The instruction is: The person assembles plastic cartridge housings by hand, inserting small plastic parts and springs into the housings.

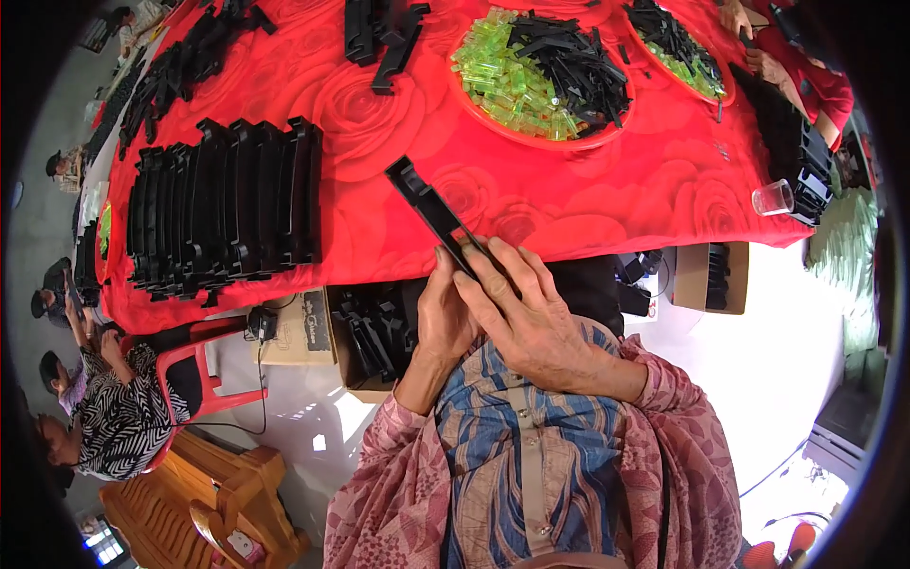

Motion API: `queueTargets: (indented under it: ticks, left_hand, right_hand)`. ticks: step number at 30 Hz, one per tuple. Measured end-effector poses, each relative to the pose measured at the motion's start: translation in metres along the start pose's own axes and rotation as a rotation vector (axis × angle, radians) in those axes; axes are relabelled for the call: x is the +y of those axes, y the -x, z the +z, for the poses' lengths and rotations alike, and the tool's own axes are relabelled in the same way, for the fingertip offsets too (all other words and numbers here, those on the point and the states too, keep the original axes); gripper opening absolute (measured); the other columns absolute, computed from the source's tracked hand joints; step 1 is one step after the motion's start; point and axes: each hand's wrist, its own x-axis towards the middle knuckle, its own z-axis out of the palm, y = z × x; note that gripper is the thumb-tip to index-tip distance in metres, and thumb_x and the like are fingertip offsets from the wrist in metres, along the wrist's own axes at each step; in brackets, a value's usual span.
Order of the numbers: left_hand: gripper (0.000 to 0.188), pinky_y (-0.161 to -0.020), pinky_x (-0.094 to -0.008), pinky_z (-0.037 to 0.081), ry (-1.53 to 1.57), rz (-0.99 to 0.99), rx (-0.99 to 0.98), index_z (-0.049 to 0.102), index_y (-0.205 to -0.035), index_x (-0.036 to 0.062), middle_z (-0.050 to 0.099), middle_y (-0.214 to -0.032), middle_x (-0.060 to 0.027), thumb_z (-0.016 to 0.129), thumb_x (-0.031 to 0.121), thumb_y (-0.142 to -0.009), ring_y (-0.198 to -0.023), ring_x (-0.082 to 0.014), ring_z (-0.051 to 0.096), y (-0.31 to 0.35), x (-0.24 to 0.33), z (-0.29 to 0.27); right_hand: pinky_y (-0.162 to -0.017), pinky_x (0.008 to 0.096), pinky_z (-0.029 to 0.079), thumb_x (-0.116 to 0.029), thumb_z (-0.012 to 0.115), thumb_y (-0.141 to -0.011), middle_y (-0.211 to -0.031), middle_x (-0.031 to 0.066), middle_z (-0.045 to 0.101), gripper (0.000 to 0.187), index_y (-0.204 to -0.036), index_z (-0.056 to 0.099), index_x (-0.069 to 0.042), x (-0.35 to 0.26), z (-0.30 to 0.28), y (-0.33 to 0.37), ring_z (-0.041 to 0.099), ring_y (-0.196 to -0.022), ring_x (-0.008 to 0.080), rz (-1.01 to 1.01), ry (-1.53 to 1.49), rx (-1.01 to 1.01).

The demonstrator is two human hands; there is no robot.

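Observation:
A long, narrow black plastic part (pixel 427 197) slants up and to the left from my hands, over the near edge of the table. My left hand (pixel 445 308) is closed around its lower end from the left side. From the right, my right hand (pixel 531 308) lies across that same end with its fingers pressed on the part. My fingers hide the lower end, where a small pale piece shows beside them. To the left stands a row of similar black parts (pixel 223 204), packed side by side.
A red rose-patterned cloth (pixel 370 119) covers the table. A round red tray (pixel 559 142) holds clear yellow-green pieces and black strips; another tray (pixel 701 90) lies beyond. A clear cup (pixel 773 197) rests near the right corner. Cardboard boxes (pixel 294 332) stand below. Other people sit around.

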Motion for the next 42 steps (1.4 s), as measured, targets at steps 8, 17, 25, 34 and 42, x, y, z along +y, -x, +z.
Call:
queueTargets:
  ticks: [8,17,25,34,42]
  left_hand:
    - [0.042,-0.1,-0.0333,0.047,-0.142,0.112,0.069,0.042,-0.141,0.0031,0.056,-0.129,-0.0076,0.042,0.025,-0.105,-0.115,-0.0173,0.057,-0.005,-0.007,0.013]
    - [0.036,-0.094,-0.0292,0.05,-0.1,0.07,0.047,0.048,-0.134,0.0051,0.059,-0.122,-0.0047,0.051,0.018,-0.101,-0.109,-0.015,0.06,0.006,-0.013,-0.003]
    - [0.043,-0.097,-0.0311,0.05,-0.127,0.084,0.015,0.047,-0.134,0.0037,0.06,-0.122,-0.007,0.061,0.019,-0.095,-0.111,-0.0171,0.06,0.003,-0.009,-0.006]
    - [0.046,-0.101,-0.0339,0.044,0.019,0.152,-0.091,0.045,-0.131,0.0013,0.054,-0.12,-0.0117,0.064,0.021,-0.094,-0.115,-0.0232,0.053,-0.004,-0.008,0.01]
    - [0.045,-0.103,-0.0338,0.042,0.131,0.147,-0.193,0.045,-0.132,0.0016,0.053,-0.119,-0.0121,0.062,0.021,-0.095,-0.114,-0.0244,0.052,-0.004,-0.007,0.003]
  right_hand:
    - [-0.107,0.0544,0.035,-0.016,0.052,-0.087,-0.137,0.0269,0.049,0.049,-0.132,0.049,0.002,0.001,0.007,0.003,0.042,-0.132,0.0413,-0.008,0.075,0.033]
    - [-0.106,0.0546,0.036,-0.013,0.059,-0.083,-0.13,0.03,0.053,0.05,-0.129,0.051,0.004,-0.003,0.003,-0.005,0.047,-0.126,0.0429,-0.01,0.083,0.059]
    - [-0.107,0.0541,0.035,-0.013,0.064,-0.08,-0.132,0.0274,0.053,0.054,-0.128,0.051,0.006,-0.002,0.003,-0.003,0.047,-0.126,0.0409,0.008,0.021,0.106]
    - [-0.105,0.0553,0.037,-0.009,0.069,-0.079,-0.128,0.0231,0.06,0.05,-0.124,0.053,0.007,-0.002,-0.002,0.008,0.048,-0.127,0.0401,-0.011,-0.041,0.162]
    - [-0.106,0.0549,0.036,-0.009,0.061,-0.086,-0.129,0.0202,0.06,0.036,-0.119,0.058,0.003,-0.008,-0.002,0.006,0.047,-0.129,0.0383,-0.007,0.026,0.122]
